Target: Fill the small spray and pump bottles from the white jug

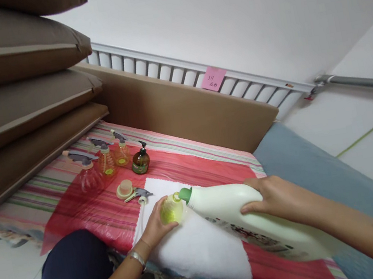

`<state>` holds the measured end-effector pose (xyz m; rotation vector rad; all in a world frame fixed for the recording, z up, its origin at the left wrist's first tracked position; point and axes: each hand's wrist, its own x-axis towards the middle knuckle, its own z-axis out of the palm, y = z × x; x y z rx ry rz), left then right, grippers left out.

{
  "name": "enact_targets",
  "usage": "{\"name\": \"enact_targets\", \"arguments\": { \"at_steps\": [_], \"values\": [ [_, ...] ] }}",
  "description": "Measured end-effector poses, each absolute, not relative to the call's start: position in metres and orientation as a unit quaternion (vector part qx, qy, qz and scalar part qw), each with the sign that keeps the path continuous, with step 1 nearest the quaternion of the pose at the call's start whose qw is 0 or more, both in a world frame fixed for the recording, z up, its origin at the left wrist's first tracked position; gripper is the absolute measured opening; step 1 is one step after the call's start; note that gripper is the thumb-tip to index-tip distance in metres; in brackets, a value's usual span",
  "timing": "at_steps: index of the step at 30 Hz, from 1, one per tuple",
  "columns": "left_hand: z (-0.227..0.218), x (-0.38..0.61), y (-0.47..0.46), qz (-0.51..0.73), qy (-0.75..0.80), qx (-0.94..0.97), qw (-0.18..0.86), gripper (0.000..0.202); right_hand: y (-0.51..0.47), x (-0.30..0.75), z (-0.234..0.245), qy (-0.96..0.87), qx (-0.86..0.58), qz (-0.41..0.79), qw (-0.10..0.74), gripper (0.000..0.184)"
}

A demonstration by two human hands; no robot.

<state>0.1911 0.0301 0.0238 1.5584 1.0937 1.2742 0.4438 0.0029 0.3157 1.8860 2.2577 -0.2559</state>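
My left hand (157,226) is wrapped round a small clear spray bottle (172,213) with yellow-green liquid in it and its top off. My right hand (271,197) grips a large white detergent bottle (224,200), tilted so that its green spout (185,195) meets the small bottle's mouth. Whether liquid is flowing cannot be made out. Left of the small bottle lies a grey and white spray head (141,193) with its tube. Beneath both hands spreads a white cloth (202,252).
Several clear and orange spray bottles (106,161) and a brown pump bottle (140,159) stand at the back left, near a round cream lid (124,189). Red plastic sheeting (177,170) covers the striped cloth. Stacked brown cushions (20,96) rise at left; a brown board (185,111) stands behind.
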Motion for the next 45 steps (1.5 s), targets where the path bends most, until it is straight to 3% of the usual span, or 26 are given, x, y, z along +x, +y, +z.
{"name": "enact_targets", "arguments": {
  "at_steps": [45],
  "values": [
    [0.022,0.191,0.031,0.502,0.428,0.633,0.406,0.081,0.003,0.426,0.335,0.766,0.625,-0.041,0.143,0.032]
  ]
}}
